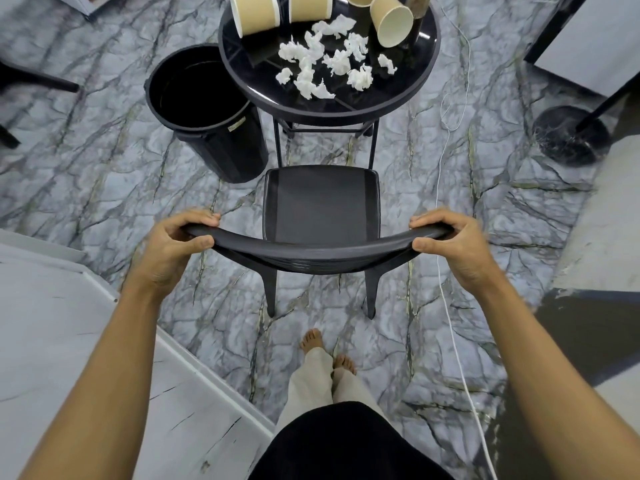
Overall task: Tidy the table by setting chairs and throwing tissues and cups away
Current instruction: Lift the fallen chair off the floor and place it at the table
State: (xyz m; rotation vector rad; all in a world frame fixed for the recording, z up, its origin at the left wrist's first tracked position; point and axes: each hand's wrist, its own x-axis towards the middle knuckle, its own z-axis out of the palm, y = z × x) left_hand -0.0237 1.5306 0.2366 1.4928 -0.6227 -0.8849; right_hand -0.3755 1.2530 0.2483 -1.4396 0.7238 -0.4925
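Both hands clamp the chair's [320,206] backrest ends, left hand [173,242] and right hand [453,244]. Chair faces the table [408,98], seat front near its legs. I'd push straight and level, avoiding the bin [207,112]. Cups [256,13], tissues [329,60] wait on top.

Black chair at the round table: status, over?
Left hand, right hand gripping black chair backrest. Tissues, paper cups on table. White cable alongside.

We look steeply down from head height, close over the black chair [320,216], facing the round table [408,98] beyond it.
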